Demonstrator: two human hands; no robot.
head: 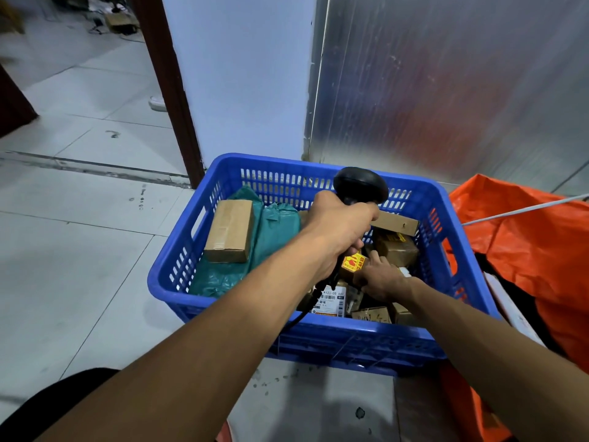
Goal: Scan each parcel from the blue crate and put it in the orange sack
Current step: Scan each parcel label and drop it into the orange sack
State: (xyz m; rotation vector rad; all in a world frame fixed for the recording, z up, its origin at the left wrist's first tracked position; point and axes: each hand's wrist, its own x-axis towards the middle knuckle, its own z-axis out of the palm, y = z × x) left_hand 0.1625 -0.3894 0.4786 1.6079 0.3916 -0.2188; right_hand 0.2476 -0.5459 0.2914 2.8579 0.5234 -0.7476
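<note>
- left hand [339, 226] clenched round black scanner [360, 185] handle, head up, over blue crate [223, 317]
- right hand [381, 277] down in crate at 3 o'clock side, fingers on small brown parcel [352, 264] with yellow sticker; grasp unclear, can't tell
- more parcels: cardboard box [229, 231] and green mailers [277, 231] at 9 o'clock
- orange sack [526, 244] just beside crate, 3 o'clock

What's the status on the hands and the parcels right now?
Left hand grips black scanner over blue crate. Right hand reaching onto small parcel inside. Orange sack open at right, nothing blocking.
</note>
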